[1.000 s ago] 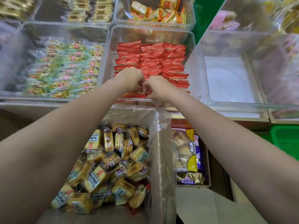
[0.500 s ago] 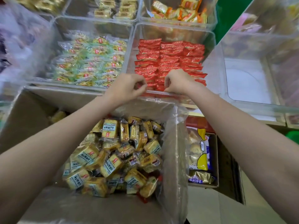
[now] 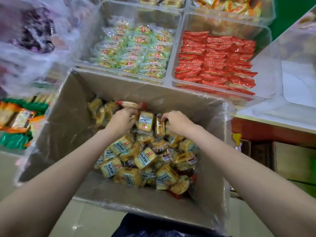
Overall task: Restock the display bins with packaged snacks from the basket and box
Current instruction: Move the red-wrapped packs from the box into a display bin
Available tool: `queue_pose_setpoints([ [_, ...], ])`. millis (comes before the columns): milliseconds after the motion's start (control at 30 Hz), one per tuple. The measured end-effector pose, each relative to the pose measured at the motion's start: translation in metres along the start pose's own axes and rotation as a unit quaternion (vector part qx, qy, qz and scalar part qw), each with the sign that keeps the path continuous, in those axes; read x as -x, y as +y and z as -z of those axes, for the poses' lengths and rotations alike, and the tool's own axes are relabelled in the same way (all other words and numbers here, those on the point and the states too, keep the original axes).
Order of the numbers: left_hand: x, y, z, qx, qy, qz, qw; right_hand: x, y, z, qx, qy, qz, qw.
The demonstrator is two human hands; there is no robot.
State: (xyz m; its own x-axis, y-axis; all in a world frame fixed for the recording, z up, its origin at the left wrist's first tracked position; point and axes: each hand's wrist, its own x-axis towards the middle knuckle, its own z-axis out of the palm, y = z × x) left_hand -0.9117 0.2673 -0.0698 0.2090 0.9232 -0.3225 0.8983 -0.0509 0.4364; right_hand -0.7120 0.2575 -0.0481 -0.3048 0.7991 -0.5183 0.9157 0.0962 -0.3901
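A cardboard box (image 3: 71, 103) lined with clear plastic stands below me, holding several yellow snack packets (image 3: 145, 158). My left hand (image 3: 122, 119) is down in the box at its far side, fingers curled on a red-ended packet (image 3: 130, 104). My right hand (image 3: 176, 122) pinches a yellow packet (image 3: 160, 126) standing on edge beside it. Above the box, a clear bin (image 3: 261, 36) holds rows of red packets (image 3: 217, 60), and the bin to its left holds green packets (image 3: 136, 50).
An empty clear bin (image 3: 297, 82) sits at the right. More bins with orange and yellow snacks (image 3: 227, 6) line the back. Green and orange packs (image 3: 15, 120) lie at the left, with blurred plastic-wrapped goods (image 3: 30, 31) above. Brown cartons (image 3: 294, 161) stand at lower right.
Both hands left the front edge of the red-packet bin and dropped into the box, where they now hold packets. My view swung down and left.
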Motion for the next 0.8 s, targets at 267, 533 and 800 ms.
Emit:
queue_pose_setpoints([
  [267, 0.005, 0.003, -0.026, -0.064, -0.066, -0.008, 0.996, -0.022, -0.026, -0.03, -0.06, 0.04, 0.007, 0.997],
  [533, 0.007, -0.038, 0.008, 0.018, 0.103, -0.01, 0.994, -0.072, -0.065, -0.042, 0.1, -0.001, 0.054, 0.994],
  [800, -0.001, -0.026, 0.078, 0.32, -0.052, 0.241, 0.915, -0.018, -0.076, 0.04, -0.206, 0.149, 0.132, 0.958],
])
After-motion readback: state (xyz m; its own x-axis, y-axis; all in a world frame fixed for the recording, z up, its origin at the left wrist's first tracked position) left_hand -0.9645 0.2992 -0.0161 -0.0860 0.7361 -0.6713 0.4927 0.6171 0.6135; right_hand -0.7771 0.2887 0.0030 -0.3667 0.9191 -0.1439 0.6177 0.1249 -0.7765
